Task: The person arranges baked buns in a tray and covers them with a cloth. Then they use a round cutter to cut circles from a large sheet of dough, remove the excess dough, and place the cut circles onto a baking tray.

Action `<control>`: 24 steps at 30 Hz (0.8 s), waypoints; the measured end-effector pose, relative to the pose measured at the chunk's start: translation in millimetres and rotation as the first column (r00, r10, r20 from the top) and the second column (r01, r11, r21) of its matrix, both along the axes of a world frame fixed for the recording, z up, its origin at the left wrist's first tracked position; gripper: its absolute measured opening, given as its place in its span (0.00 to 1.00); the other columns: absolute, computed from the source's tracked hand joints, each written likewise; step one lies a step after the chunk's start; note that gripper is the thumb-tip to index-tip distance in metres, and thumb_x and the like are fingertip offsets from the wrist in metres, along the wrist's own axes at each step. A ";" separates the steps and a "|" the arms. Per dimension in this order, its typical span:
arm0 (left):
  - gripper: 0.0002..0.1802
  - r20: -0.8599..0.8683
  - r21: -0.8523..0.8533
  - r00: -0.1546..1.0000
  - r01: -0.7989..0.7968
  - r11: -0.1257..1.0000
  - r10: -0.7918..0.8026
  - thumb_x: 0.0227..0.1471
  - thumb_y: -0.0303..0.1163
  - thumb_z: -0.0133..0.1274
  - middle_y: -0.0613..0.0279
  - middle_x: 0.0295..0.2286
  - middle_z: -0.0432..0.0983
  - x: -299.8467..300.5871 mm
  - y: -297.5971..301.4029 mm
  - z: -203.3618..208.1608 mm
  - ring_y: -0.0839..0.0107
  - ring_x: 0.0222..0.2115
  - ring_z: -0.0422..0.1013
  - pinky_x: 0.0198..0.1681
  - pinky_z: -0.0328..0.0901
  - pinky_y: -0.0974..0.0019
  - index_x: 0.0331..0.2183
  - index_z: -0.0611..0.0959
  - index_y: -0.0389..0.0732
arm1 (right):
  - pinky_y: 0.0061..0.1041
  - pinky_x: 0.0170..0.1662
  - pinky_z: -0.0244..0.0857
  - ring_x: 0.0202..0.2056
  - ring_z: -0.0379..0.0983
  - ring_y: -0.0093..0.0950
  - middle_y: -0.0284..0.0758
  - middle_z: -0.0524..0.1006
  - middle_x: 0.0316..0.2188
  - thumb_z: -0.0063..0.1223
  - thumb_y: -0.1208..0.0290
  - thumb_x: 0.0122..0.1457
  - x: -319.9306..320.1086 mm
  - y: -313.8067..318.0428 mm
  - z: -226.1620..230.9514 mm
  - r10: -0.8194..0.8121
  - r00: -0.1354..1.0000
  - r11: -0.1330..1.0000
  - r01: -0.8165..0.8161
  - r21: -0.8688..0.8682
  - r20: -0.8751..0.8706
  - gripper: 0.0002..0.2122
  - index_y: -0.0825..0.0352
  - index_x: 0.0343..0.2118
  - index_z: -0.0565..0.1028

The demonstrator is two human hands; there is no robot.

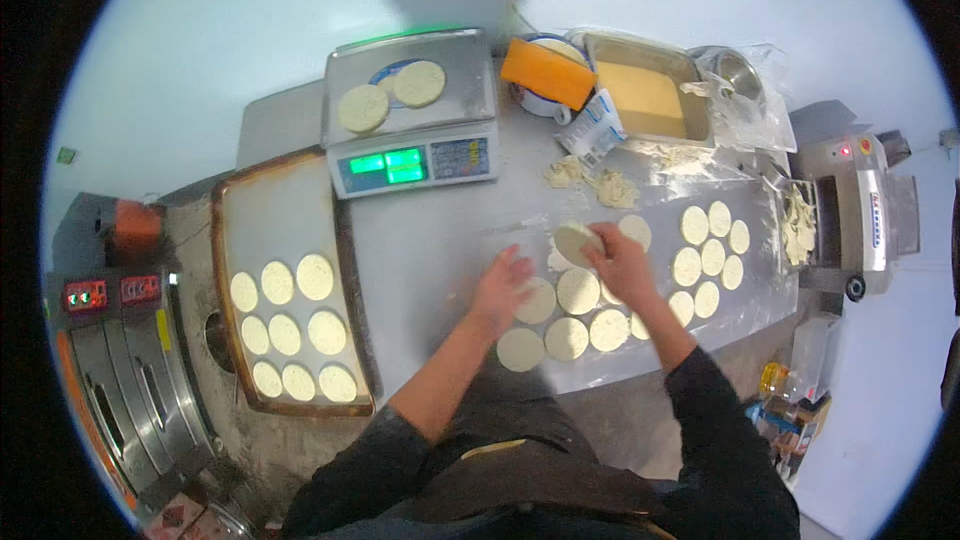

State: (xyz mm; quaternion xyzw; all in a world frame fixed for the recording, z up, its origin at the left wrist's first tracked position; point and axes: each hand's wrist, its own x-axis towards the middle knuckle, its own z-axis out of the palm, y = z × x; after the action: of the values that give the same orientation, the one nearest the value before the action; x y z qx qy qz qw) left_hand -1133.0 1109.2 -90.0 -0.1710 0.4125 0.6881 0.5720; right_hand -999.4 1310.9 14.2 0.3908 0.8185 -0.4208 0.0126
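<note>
Between the thumb and fingers of my right hand (622,262) is a round, flat, pale dough disc (575,240), lifted above others like it. My left hand (503,285) hovers to its left, somewhat blurred, fingers apart and nothing in them. Below my hands, rows of dough discs (567,338) lie on the metal table (420,250), and a second group (712,257) of smaller-looking discs lies further right. On the digital scale (345,70) at the back rest two discs (419,84). A baking tray (275,205) on the left carries several discs in rows.
Behind the discs are dough scraps (615,188), an orange scraper-like slab (548,72) over a bowl, and a metal pan (645,90) of yellowish contents. A machine (850,200) stands at the right end. A steel oven (130,380) is at the far left.
</note>
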 end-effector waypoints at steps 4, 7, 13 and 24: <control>0.48 0.336 0.496 0.942 -0.173 0.851 -0.004 0.67 0.73 0.30 0.47 0.68 0.62 -7.6 22.9 32.0 0.49 0.67 0.61 0.70 0.54 0.33 0.72 0.63 0.48 | 0.45 0.65 0.66 0.64 0.72 0.43 0.44 0.75 0.62 0.67 0.66 0.61 -5.5 -87.3 5.1 0.441 0.849 0.897 -0.420 0.134 -0.290 0.24 0.58 0.60 0.76; 0.51 0.327 0.637 0.943 -0.170 0.752 -0.064 0.65 0.75 0.27 0.44 0.70 0.58 -27.8 8.6 40.9 0.46 0.70 0.57 0.71 0.52 0.33 0.73 0.61 0.48 | 0.53 0.73 0.52 0.71 0.58 0.51 0.48 0.66 0.69 0.67 0.60 0.59 -31.0 -90.1 3.9 0.271 0.911 0.901 -0.127 0.414 -0.311 0.31 0.66 0.64 0.71; 0.54 0.322 0.571 0.946 -0.156 0.806 -0.045 0.62 0.78 0.28 0.39 0.70 0.58 -45.2 2.4 39.9 0.45 0.69 0.60 0.71 0.51 0.30 0.73 0.60 0.48 | 0.53 0.76 0.41 0.72 0.54 0.57 0.55 0.62 0.70 0.64 0.58 0.59 -67.7 -156.8 -14.1 0.388 0.716 0.895 -0.444 0.050 -0.580 0.38 0.72 0.69 0.63; 0.47 0.045 0.037 0.987 -0.157 0.987 0.155 0.69 0.72 0.27 0.46 0.51 0.78 -69.0 -10.3 2.8 0.53 0.52 0.75 0.60 0.69 0.49 0.64 0.74 0.42 | 0.40 0.76 0.43 0.75 0.53 0.41 0.48 0.62 0.73 0.49 0.64 0.72 -75.0 -149.6 -79.7 -0.438 0.679 0.686 -0.171 -0.707 -0.590 0.28 0.71 0.71 0.65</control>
State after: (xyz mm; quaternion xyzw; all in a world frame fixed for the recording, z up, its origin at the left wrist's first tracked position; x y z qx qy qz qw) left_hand -1202.0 1098.9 -87.2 -0.2054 0.3718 0.7352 0.5283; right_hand -1074.4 1161.3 -65.5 0.2200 0.4898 -0.8212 -0.1933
